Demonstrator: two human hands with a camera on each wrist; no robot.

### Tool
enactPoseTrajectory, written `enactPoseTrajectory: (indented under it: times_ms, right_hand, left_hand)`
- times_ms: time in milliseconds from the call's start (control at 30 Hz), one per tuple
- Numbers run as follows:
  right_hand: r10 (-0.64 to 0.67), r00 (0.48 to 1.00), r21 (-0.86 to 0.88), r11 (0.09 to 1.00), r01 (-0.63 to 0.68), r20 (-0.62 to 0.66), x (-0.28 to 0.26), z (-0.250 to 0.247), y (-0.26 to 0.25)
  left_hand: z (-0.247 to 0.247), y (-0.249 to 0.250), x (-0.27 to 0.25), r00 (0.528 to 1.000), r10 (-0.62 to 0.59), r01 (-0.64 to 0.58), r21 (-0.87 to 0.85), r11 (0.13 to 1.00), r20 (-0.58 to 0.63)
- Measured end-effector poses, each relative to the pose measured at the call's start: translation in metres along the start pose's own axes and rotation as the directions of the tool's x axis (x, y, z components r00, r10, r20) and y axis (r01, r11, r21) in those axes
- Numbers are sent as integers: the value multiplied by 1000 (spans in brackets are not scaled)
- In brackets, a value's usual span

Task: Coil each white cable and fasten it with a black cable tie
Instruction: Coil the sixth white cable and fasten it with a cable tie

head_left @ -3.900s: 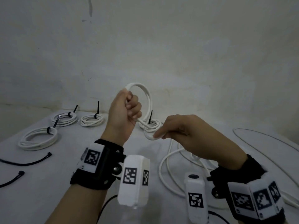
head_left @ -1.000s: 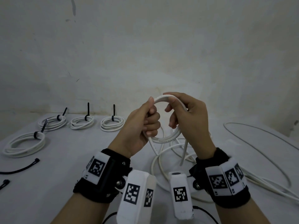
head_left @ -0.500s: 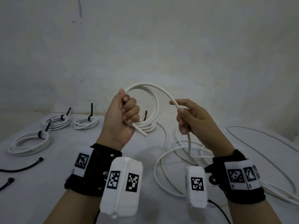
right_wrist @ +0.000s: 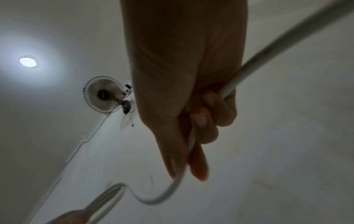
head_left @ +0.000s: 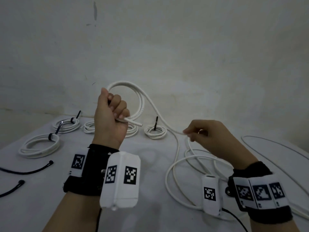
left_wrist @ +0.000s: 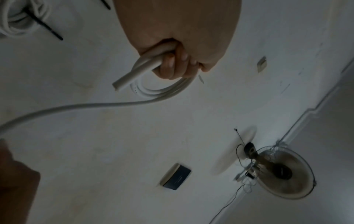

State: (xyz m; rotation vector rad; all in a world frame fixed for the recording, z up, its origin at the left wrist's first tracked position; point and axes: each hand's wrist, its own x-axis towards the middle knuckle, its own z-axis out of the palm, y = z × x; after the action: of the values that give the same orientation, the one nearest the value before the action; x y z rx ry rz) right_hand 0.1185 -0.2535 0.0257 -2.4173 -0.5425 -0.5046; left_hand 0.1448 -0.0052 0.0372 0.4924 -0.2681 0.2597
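Note:
My left hand is raised above the table and grips a small coil of the white cable, whose cut end sticks out to the right of the fist. In the left wrist view the left hand is curled round the white cable. From the coil the cable runs down to my right hand, which pinches it lower and to the right. The right wrist view shows the right hand with the white cable passing between thumb and fingers. The rest of the cable lies in loose loops on the table.
Several tied white coils with black ties lie along the back and left of the table. Two loose black cable ties lie at the left edge. Another white cable curves at the right.
My right hand has slid down and to the right along the cable, away from the coil. My left hand keeps holding the coil raised. The head view has shifted slightly.

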Motion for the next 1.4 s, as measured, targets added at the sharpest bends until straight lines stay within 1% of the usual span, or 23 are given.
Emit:
enactPoseTrajectory:
  times_ms: [67, 133, 267, 367, 400, 467, 533, 600, 633, 667, 733, 800, 933, 1000, 1033, 1100, 1133, 1200, 1267, 1300, 1367, 1400]
  right_hand:
    - [-16, 992, -103, 994, 28, 123, -2, 1, -13]
    - [-21, 976, -150, 987, 55, 219, -5, 3, -26]
    - [-35, 952, -146, 986, 83, 304, -14, 6, -47]
    - [-107, 936, -93, 985, 146, 334, -19, 1, -58]
    - [-145, 934, -61, 983, 174, 326, -20, -1, -62]
    - [-231, 938, 1, 971, 239, 259, -21, -4, -67]
    - [-299, 945, 31, 954, 297, 133, -19, -6, -69]
    - [-340, 940, 44, 939, 340, -22, -18, -7, -68]
    - [-348, 933, 33, 935, 352, -90, -17, -8, -65]
    - [-346, 926, -13, 937, 348, -154, -16, -9, -63]
    - [-323, 912, -152, 944, 292, -253, -14, -7, -57]
    - [-300, 894, -225, 946, 234, -333, -12, -5, -53]
    - [-381, 810, -338, 910, 241, -446, -8, 2, -50]
    - [-398, 779, -357, 903, 239, -484, -6, 5, -45]
    - [-389, 778, -338, 910, 241, -494, -5, 6, -42]
    - [-361, 802, -250, 930, 270, -476, -3, 5, -37]
    - [-356, 819, -209, 934, 291, -449, -3, 4, -34]
    - [-378, 843, -176, 926, 335, -384, -2, 5, -29]
    - [-414, 846, -169, 910, 378, -337, 0, 8, -25]
    - [-425, 844, -162, 905, 393, -327, 1, 10, -24]
    - [-439, 843, -164, 899, 407, -312, 3, 13, -21]
    - [-445, 843, -173, 895, 411, -302, 4, 14, -19]
  left_hand:
    - [1, -4, -1, 1000, 29, -28, 81, 996, -11]
    - [4, -10, -4, 999, 43, -41, 141, 989, -12]
    - [11, -25, -11, 997, 51, -63, 277, 959, 50]
    - [15, -35, -18, 993, 10, -60, 430, 901, 118]
    - [17, -39, -21, 989, -17, -56, 483, 874, 145]
    - [19, -48, -28, 974, -85, -53, 573, 818, 210]
    - [20, -56, -35, 951, -149, -69, 652, 755, 273]
    - [21, -60, -41, 927, -215, -70, 707, 704, 306]
    - [22, -60, -43, 916, -252, -47, 706, 707, 313]
    - [23, -60, -45, 904, -288, -9, 686, 727, 317]
    - [24, -59, -45, 889, -331, 63, 631, 773, 316]
    - [25, -59, -45, 881, -362, 107, 617, 780, 305]
    - [25, -61, -49, 822, -465, 204, 592, 779, 328]
    - [26, -61, -49, 793, -503, 269, 545, 794, 342]
    - [26, -60, -48, 784, -515, 292, 525, 799, 348]
    - [27, -56, -48, 784, -515, 299, 517, 802, 345]
    - [27, -55, -47, 790, -506, 284, 524, 803, 346]
    - [27, -54, -48, 804, -465, 209, 556, 804, 370]
    - [27, -53, -47, 817, -432, 149, 584, 798, 382]
    - [26, -54, -46, 825, -426, 140, 595, 791, 371]
    - [24, -57, -44, 857, -403, 127, 624, 771, 323]
    - [23, -58, -43, 878, -367, 86, 653, 752, 307]
